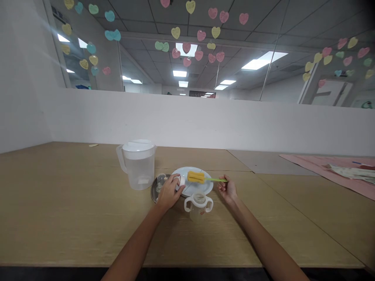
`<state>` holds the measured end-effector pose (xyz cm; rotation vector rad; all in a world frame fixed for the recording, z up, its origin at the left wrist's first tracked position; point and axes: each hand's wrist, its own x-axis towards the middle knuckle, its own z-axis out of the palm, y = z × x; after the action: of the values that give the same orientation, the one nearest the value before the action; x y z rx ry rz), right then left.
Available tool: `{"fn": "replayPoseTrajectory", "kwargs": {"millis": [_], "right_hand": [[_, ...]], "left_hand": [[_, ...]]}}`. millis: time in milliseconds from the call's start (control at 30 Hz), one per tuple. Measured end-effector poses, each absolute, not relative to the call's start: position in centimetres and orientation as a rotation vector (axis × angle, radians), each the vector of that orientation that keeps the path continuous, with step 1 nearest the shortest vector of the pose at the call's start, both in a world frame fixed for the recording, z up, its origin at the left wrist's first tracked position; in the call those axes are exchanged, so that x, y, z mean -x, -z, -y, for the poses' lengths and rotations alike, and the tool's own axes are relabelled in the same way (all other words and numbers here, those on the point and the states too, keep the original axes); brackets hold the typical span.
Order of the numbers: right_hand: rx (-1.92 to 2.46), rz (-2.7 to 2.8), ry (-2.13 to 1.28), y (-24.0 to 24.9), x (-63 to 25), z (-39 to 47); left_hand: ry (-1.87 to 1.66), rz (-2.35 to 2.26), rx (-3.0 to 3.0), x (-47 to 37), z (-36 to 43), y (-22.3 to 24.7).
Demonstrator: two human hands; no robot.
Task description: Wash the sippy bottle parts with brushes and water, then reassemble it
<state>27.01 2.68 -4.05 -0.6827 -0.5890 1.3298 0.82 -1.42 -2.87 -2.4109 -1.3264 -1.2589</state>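
Note:
My right hand (227, 189) is closed on the green handle of a yellow sponge brush (196, 177), whose head is over the white plate (208, 188). My left hand (171, 191) grips a small white cap (181, 182) at the plate's left edge. Just in front of the plate stands a clear baby bottle (198, 207) with two white handles and an open top. Partly behind my left hand lies a round metal dish (154, 192) with a clear dome-shaped piece (161, 179) in it.
A clear pitcher (140, 168) with a white lid stands at the left, behind the metal dish. On the far right, a pink cloth (310, 163) bears a crumpled pale item (351, 172). A white wall rises behind the wooden table (73, 203).

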Motion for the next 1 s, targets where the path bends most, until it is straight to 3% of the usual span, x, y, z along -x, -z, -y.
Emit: {"fn": "replayPoseTrajectory", "kwargs": {"millis": [267, 1000], "right_hand": [[0.83, 0.615, -1.269, 3.3, -25.9, -2.0], [0.821, 0.676, -1.261, 2.7, -25.9, -1.3]], "left_hand": [[1.435, 1.342, 2.389, -0.7, 0.9, 3.3], [1.475, 1.162, 2.283, -0.9, 1.9, 2.3]]}}
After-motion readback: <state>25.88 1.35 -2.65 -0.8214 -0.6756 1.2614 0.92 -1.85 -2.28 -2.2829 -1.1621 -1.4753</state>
